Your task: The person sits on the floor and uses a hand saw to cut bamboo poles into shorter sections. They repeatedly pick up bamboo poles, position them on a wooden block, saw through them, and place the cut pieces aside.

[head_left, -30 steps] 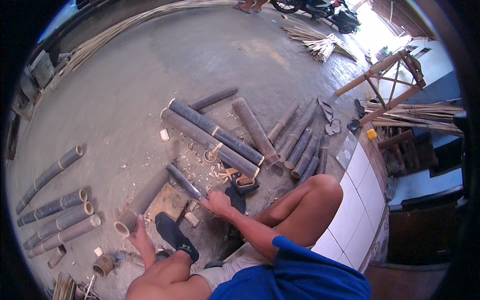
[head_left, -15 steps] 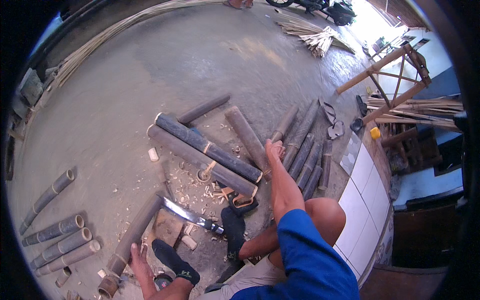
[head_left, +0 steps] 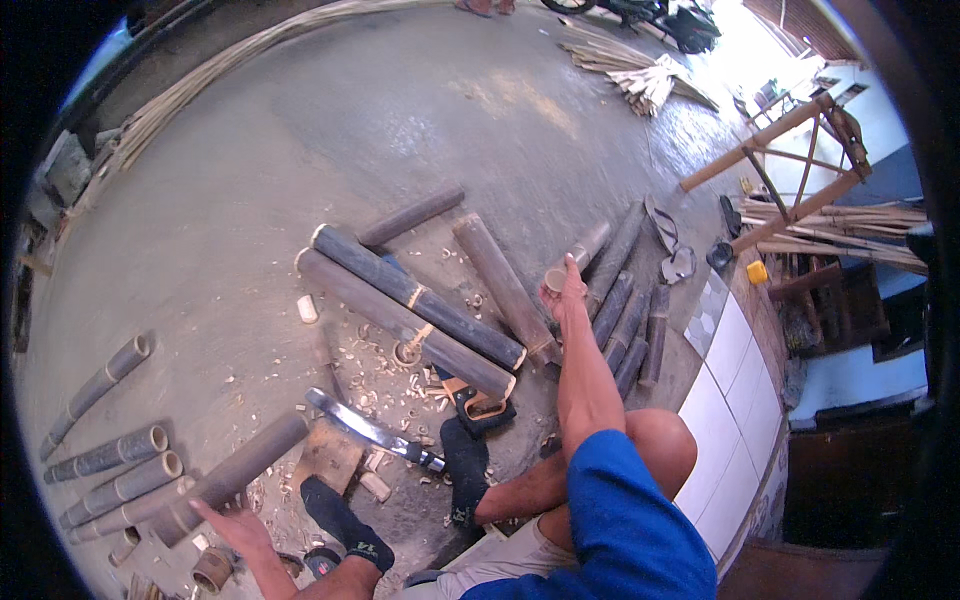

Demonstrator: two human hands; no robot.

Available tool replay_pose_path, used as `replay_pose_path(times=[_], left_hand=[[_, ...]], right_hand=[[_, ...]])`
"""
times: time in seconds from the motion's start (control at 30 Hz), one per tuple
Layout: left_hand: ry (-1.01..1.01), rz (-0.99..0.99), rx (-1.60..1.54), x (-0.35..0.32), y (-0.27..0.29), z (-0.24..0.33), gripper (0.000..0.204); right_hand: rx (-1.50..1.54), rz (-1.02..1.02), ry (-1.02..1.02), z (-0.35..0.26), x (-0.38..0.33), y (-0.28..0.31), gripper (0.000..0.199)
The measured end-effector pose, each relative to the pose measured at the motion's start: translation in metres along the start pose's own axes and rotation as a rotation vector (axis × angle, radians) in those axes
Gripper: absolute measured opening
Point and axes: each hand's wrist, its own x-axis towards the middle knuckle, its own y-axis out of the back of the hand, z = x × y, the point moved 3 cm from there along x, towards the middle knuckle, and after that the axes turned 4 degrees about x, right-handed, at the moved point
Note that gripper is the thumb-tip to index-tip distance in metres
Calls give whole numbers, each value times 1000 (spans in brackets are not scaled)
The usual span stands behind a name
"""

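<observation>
My right hand [head_left: 568,292] is closed round the near end of a short bamboo tube [head_left: 592,240], whose open end tips up toward me. Down at the left, my left hand [head_left: 238,528] lies with its fingers stretched out against a thick dark bamboo tube [head_left: 240,475]. That tube slants beside a small wooden block [head_left: 328,450]. On the block's far edge rests a curved-bladed machete [head_left: 360,418], its dark handle toward my feet. Close by my left hand is a short bamboo offcut [head_left: 212,568].
Two long bamboo tubes [head_left: 410,325] lie ahead among shavings, with a handsaw [head_left: 482,408] at their near end. Several cut tubes [head_left: 120,485] lie at left, more [head_left: 625,310] at right beside sandals [head_left: 678,264]. White tiles [head_left: 722,420] edge the right; a bamboo frame [head_left: 790,170] stands beyond.
My left hand has pushed the thick tube to the left, away from the machete and block. My right hand has tilted up the near end of its tube.
</observation>
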Motion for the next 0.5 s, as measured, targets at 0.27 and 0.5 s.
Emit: replay_pose_path(times=[0.27,0.5], left_hand=[[130,134,-183,4,-9,21,35],[-53,66,-232,-37,17,21,57]], right_hand=[[227,-492,-61,77,-241,-89,44],[-719,-1198,54,152,-448,-94,49]])
